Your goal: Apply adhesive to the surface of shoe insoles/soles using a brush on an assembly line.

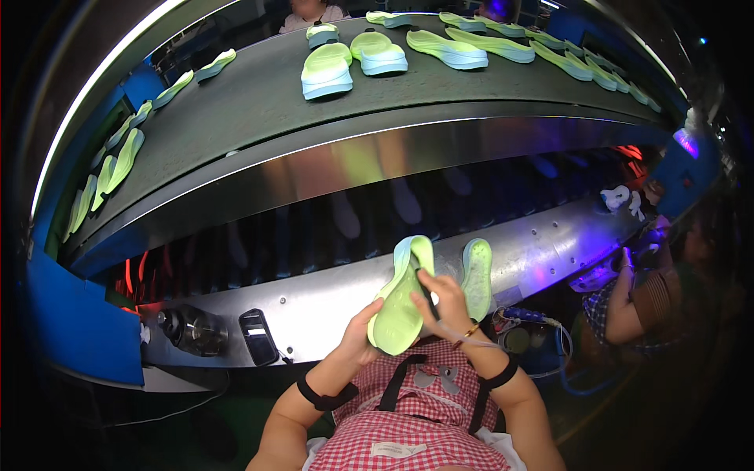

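My left hand (pixel 363 334) holds a light green shoe sole (pixel 400 302) from underneath, tilted up in front of my chest. My right hand (pixel 446 302) rests on the sole's upper face and grips a thin dark tool (pixel 426 286) against it. A second green sole (pixel 477 276) leans on the metal ledge (pixel 314 302) just right of my hands. A gold bracelet (pixel 469 333) sits on my right wrist, and black bands wrap both forearms.
A dark conveyor belt (pixel 259 102) above carries several pale green and blue soles (pixel 327 71). On the ledge to the left lie a phone (pixel 258 336) and a dark bottle (pixel 191 330). Another person (pixel 644 302) sits at right. A person stands beyond the belt (pixel 312 12).
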Action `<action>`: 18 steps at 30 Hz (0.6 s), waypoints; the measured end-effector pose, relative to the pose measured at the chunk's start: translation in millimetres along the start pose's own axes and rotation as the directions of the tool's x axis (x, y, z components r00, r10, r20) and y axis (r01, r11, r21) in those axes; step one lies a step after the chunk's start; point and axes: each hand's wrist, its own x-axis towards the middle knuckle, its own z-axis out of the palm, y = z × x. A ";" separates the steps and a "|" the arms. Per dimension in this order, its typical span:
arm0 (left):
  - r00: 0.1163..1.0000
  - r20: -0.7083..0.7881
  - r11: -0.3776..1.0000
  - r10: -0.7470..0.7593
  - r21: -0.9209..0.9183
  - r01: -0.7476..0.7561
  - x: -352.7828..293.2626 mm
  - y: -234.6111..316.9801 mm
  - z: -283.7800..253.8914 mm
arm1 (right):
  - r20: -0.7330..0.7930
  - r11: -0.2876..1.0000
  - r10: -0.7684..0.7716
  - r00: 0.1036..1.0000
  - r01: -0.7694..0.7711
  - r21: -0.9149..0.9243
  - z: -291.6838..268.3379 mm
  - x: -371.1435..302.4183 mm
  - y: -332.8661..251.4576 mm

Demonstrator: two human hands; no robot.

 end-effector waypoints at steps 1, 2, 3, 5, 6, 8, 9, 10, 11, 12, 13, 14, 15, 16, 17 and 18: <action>0.999 -0.042 1.000 -0.005 0.017 0.006 3.0 -1.0 -7.5 | 0.029 0.998 -0.044 0.999 0.045 -0.047 6.1 -3.3 -5.2; 0.996 -0.084 0.999 -0.010 0.033 0.013 4.1 -2.2 -13.7 | 0.060 0.998 -0.028 0.998 0.031 -0.056 10.5 -9.3 -6.0; 0.997 -0.081 0.999 -0.012 0.038 0.015 2.9 -3.5 -18.9 | 0.054 0.998 -0.028 0.998 0.031 -0.058 11.1 -13.6 -6.4; 0.997 -0.082 0.996 -0.011 0.088 0.018 -1.1 -5.7 -19.3 | 0.075 0.999 -0.030 0.997 0.031 -0.014 9.4 -19.3 -9.2; 0.996 -0.086 0.994 -0.008 0.105 0.017 -1.9 -5.4 -17.6 | 0.064 0.998 -0.060 0.996 0.060 0.003 6.9 -19.6 -10.6; 0.992 -0.123 0.997 0.011 0.076 -0.001 3.6 -2.2 -28.8 | 0.106 0.997 -0.030 0.994 0.023 0.067 0.5 -25.4 -24.1; 0.987 -0.160 0.999 0.030 0.050 -0.023 5.1 0.8 -33.8 | 0.148 0.991 -0.005 0.989 -0.015 0.131 -1.3 -29.9 -31.7; 0.985 -0.164 0.996 0.054 0.081 -0.041 7.4 6.7 -34.0 | 0.151 0.976 -0.078 0.985 0.045 0.211 -0.4 -35.2 -37.9; 0.985 -0.163 0.996 0.055 0.084 -0.042 6.1 9.6 -33.6 | 0.129 0.965 -0.160 0.979 0.127 0.230 2.1 -36.7 -39.5; 0.986 -0.155 0.993 0.068 0.106 -0.051 4.1 12.3 -31.8 | 0.176 0.949 -0.116 0.978 0.057 0.311 -5.7 -35.6 -38.2; 0.985 -0.150 0.990 0.081 0.127 -0.062 1.3 14.4 -31.2 | 0.229 0.922 -0.076 0.971 -0.019 0.387 -18.5 -29.8 -38.4; 0.993 -0.105 0.991 0.059 0.127 -0.046 -1.9 17.3 -31.2 | 0.417 0.824 0.046 0.908 -0.270 0.498 -30.0 -26.1 -29.2; 0.992 -0.108 0.990 0.060 0.130 -0.046 -4.1 19.8 -28.5 | 0.604 0.668 0.120 0.788 -0.513 0.538 -39.6 -24.3 -20.5; 0.996 -0.067 0.995 0.054 0.087 -0.048 -4.6 22.4 -23.9 | 0.468 0.548 0.078 0.880 -0.430 0.718 -41.9 -22.6 -17.7; 0.999 -0.024 0.998 0.049 0.044 -0.048 -5.0 23.8 -21.7 | 0.393 0.469 0.095 0.915 -0.390 0.793 -51.2 -17.4 -17.4; 0.998 0.061 1.000 0.022 -0.020 -0.021 -6.1 26.3 -26.8 | 0.320 0.345 0.207 0.924 -0.375 0.860 -53.2 -15.9 -15.0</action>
